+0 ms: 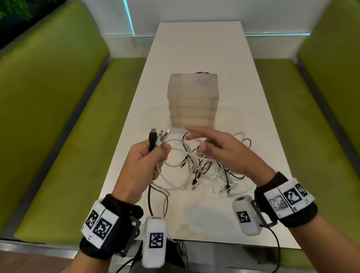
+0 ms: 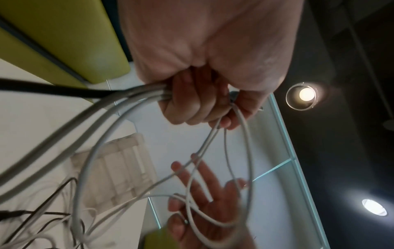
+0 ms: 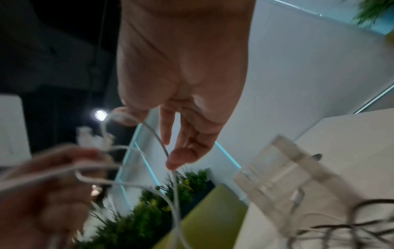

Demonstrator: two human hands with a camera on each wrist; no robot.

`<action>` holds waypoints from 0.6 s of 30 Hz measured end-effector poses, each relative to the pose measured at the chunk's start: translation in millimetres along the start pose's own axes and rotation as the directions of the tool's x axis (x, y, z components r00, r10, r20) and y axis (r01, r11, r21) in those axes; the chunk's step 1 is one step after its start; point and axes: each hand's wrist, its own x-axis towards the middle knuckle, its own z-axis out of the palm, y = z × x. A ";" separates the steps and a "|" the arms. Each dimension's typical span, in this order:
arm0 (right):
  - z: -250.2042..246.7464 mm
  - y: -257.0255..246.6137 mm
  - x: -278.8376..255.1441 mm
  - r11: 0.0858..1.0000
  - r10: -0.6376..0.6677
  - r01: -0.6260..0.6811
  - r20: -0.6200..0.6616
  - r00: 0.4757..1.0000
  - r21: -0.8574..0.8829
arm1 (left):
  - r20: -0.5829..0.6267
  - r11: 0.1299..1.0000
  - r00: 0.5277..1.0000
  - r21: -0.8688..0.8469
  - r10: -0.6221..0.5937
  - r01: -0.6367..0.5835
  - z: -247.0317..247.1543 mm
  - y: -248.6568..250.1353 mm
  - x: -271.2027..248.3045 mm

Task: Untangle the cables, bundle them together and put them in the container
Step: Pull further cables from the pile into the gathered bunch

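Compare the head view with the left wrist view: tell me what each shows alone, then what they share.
Only the head view shows the plug ends sticking up from the left hand, the tangled pile on the table, and both wristbands. Only the left wrist view shows the curled fingers clamping the cables from beneath, plus ceiling lights. Both show the open right hand and the container.

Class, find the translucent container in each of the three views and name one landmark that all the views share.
Head: the translucent container stands mid-table, beyond the cable tangle.
Left wrist: lower left of centre, behind white cable loops.
Right wrist: lower right, blurred, on the table.
Shared landmark: the white table.
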 end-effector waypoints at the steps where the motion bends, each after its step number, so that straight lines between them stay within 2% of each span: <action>1: 0.1 -8.7 -4.5 1.000 0.014 -0.015 0.061 0.998 0.015 | 0.040 0.999 0.999 0.027 -0.021 0.020 1.4 -0.7 1.1; 3: 1.9 -21.0 -13.3 0.996 0.045 -0.056 0.138 0.989 0.076 | 0.105 0.995 0.994 0.092 -0.038 0.028 4.2 -0.5 1.6; 5: 5.3 -27.5 -20.5 0.990 0.059 -0.078 0.160 0.985 0.115 | 0.149 0.987 0.989 0.158 -0.025 0.002 7.8 1.0 0.0; 9: 14.1 -28.8 -30.7 0.988 0.109 -0.116 0.071 0.992 0.103 | 0.224 0.967 0.975 0.252 -0.018 -0.040 18.2 1.8 -6.3; 12: 17.6 -24.4 -35.9 0.985 0.142 -0.143 0.019 0.990 0.098 | 0.209 0.949 0.978 0.308 0.007 -0.073 23.6 1.4 -10.5; 14: 18.8 -17.1 -40.9 0.975 0.194 -0.196 0.024 0.981 0.104 | 0.173 0.958 0.984 0.277 0.033 -0.081 22.7 1.6 -10.8; 18: 29.7 11.6 -59.1 0.944 0.309 -0.322 0.145 0.940 0.077 | 0.026 0.993 0.999 0.116 0.027 -0.030 5.8 -0.9 -3.9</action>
